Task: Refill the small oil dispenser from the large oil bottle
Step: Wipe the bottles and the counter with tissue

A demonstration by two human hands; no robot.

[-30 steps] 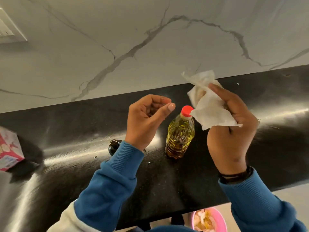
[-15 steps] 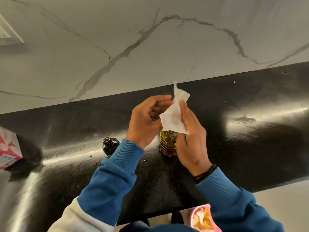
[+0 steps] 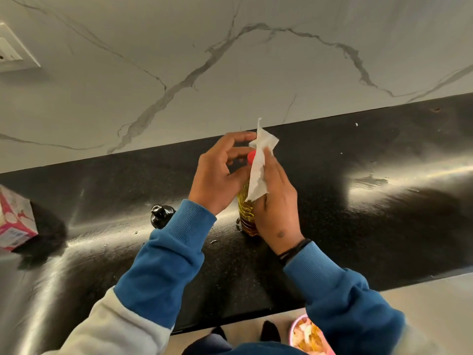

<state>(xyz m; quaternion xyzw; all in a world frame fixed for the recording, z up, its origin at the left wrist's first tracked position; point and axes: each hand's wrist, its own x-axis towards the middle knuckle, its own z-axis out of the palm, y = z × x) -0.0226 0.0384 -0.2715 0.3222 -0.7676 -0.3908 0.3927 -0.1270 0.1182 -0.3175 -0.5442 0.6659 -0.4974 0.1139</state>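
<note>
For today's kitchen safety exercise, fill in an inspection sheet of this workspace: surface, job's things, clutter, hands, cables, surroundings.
Surface: black countertop, glossy, with glare and a few small crumbs.
Job's things: large oil bottle upright, red cap on; small dark dispenser standing to its left, apart from it.
Clutter: pink and white box at the left edge.
Hands: left hand curled open near the cap; right hand presses a white paper towel against the bottle.
Cables: nothing seen.
Surroundings: marble-veined wall, wall plate at upper left, pink bowl below the counter edge.
</note>
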